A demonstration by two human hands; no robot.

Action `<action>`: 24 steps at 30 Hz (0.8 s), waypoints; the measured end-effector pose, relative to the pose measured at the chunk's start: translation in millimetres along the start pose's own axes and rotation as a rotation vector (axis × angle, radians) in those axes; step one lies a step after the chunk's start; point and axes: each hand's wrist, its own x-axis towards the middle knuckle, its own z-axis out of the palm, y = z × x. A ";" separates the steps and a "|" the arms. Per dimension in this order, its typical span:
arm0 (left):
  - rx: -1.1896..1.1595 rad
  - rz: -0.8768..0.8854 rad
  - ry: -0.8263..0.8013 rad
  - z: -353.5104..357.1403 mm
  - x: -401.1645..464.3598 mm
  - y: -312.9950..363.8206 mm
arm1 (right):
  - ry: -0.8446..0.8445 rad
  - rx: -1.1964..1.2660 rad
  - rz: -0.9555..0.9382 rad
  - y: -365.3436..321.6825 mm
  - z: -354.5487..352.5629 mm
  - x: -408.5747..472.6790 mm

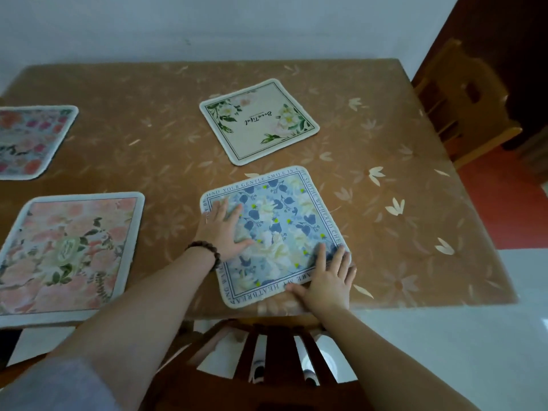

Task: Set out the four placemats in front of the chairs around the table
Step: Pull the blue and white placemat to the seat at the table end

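Note:
A blue floral placemat (278,221) lies near the table's front edge, turned a little askew. My left hand (225,229) rests flat on its left part, fingers spread. My right hand (326,280) lies flat on its near right corner. Beyond it sits a cream placemat with green leaves (258,123), also askew. A pink floral placemat (68,253) lies at the front left. Another pink flowered placemat (29,140) sits at the far left, cut off by the frame.
The table (415,203) has a brown cloth with pale flower prints. A dark wooden chair back (278,351) stands just below me at the front edge. A light wooden chair (462,99) stands at the right end. A white wall runs behind.

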 end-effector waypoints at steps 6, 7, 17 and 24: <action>-0.012 -0.074 -0.053 -5.6 48.9 -19.8 | 0.010 0.083 0.150 -0.7 5.4 1.5; -0.015 -0.078 -0.054 -4.8 54.4 -22.2 | 0.016 0.087 0.133 0.2 5.8 2.7; -0.027 -0.123 0.068 1.2 66.9 -37.1 | -0.012 0.107 -0.019 25.5 -10.9 35.9; -0.061 -0.169 0.039 15.2 16.2 -34.8 | -0.127 0.056 -0.118 50.2 -45.2 72.1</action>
